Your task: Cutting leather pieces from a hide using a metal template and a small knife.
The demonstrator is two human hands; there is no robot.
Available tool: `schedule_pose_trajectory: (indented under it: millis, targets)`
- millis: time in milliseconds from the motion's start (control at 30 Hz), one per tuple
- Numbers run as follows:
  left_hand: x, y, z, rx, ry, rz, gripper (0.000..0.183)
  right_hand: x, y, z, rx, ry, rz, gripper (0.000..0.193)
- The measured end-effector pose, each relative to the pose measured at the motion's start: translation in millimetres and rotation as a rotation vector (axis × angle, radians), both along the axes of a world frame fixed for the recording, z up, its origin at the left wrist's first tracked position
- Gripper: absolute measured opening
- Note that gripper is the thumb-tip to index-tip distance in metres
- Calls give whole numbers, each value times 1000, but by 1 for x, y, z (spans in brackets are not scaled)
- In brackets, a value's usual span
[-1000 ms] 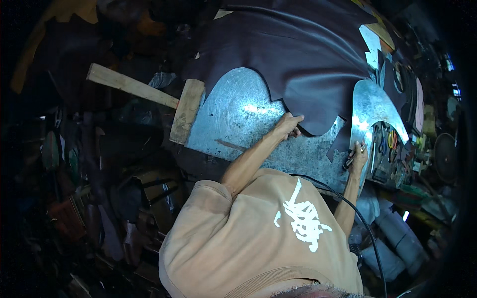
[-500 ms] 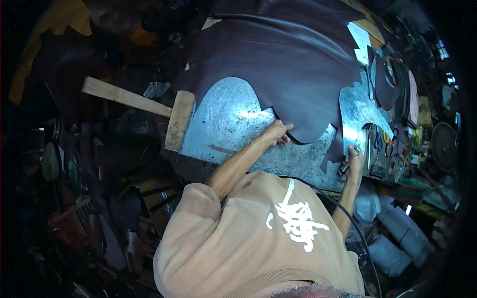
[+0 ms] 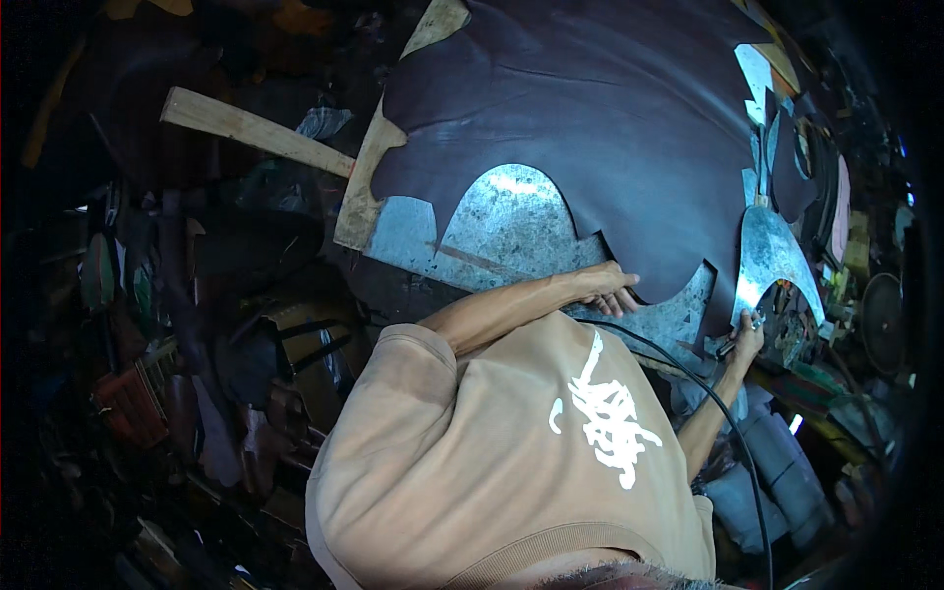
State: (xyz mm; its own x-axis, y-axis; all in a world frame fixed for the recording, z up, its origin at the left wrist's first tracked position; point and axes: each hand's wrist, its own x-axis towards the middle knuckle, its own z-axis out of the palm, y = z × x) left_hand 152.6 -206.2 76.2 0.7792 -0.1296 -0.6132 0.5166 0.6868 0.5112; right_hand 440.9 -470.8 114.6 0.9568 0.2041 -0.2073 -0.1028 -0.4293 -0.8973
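Note:
A large dark brown sheet of leather (image 3: 580,128) is spread over a grey metal-topped table (image 3: 482,280), with rounded cut-outs along its near edge. At the tip of a rounded flap, my left hand (image 3: 612,288) pinches the leather's edge, its thumb on top and the other fingers curled below. Farther right, my right hand (image 3: 747,336) grips the lower end of a shiny curved metal template (image 3: 772,251). A small dark tool pokes out of the same hand; its kind is hard to make out.
A wooden bar (image 3: 251,128) sticks out left from the table's wooden edge (image 3: 359,211). A black cable (image 3: 703,383) runs past my right arm. Scissors and other tools (image 3: 787,305) crowd the right side. Grey rolls (image 3: 777,442) stand below, and leather scraps fill the dark left.
The leather has slid to the right across the table, with my left hand moving along at its edge. My right hand and the template have also shifted right and a little nearer.

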Motion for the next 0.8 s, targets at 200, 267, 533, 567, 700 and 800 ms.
schedule_pose_trajectory:
  millis: [200, 267, 533, 567, 700, 800]
  targets:
    - [-58, 88, 40, 971, -156, 190, 28, -5, 9, 0, 26, 50, 21, 35]
    - [-74, 186, 54, 1546, 57, 185, 29, -6, -15, 0, -40, 55, -19, 36]
    - [-205, 424, -33, 1743, 591, 291, 91, -24, -15, 0, -26, 17, -30, 35]
    - [-225, 434, -41, 1773, 514, 352, 88, -26, -9, 1, -24, 27, -42, 34]
    - [-175, 419, -2, 1705, 849, 112, 70, -48, -22, 5, -42, 0, -108, 31]
    - [-170, 421, 16, 1731, 875, 105, 62, -50, -16, 10, -45, -5, -123, 31]
